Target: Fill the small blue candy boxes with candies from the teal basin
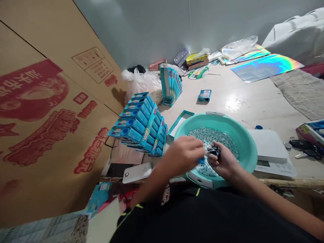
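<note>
Two bare hands work over a round teal plastic basin (249, 148) of small pale-blue pellets (210, 133).

The right hand (225, 162) has its fingers closed around a small dark object with a pale edge (214, 152), held above the pellets inside the basin's outline. The left hand (186, 152), blurred, reaches over the basin's left side with fingers curled downward; a bright blue item (201, 160) shows at its fingertips, but whether it is gripped I cannot tell. Left of the basin stands a tiered stack of blue printed cartons with round openings (152, 130), near a white rectangular device (136, 172) lying flat. Just right of the basin sits a white flat-topped scale (269, 145), and beyond the basin lies a single small blue box (204, 96).
</note>
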